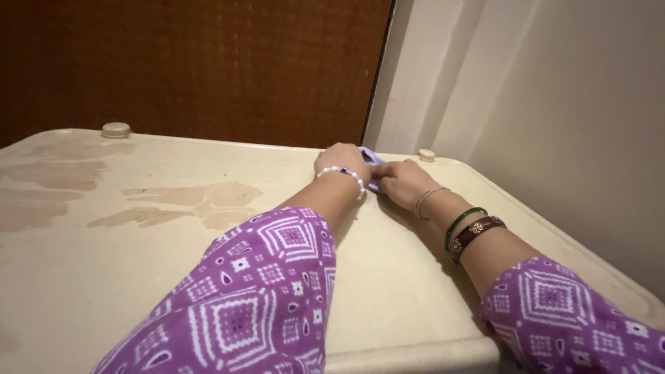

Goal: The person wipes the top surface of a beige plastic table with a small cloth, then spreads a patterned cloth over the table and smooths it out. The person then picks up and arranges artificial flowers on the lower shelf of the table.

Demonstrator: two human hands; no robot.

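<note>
- At the far right corner of the cream plastic top (388, 291), both of your hands meet over a small pale lilac cloth (372, 158).
- Your left hand (341, 161) is curled down onto the cloth, fingers bent and closed around its near edge; the knuckles hide most of it, so only a small fold shows past them.
- Your right hand (404, 181) lies just beside the left, touching it, with fingers bent and pinching the same cloth from the right side.
- The cloth lies on the top between the two hands, near the small round cap (427, 154) at the back right corner.
- A white bead bracelet (344, 174) circles your left wrist; a thin gold bangle (429, 199), a green bangle (463, 224) and a dark red band (478, 233) sit on your right forearm.
- Both arms wear purple sleeves (249, 305) with a white pattern.
- Brownish stains (187, 204) spread over the left part of the top, well apart from your hands, and a second round cap (116, 129) stands at the back left.
- A dark brown panel (208, 62) stands behind the top, and a pale wall (568, 104) runs along the right.
</note>
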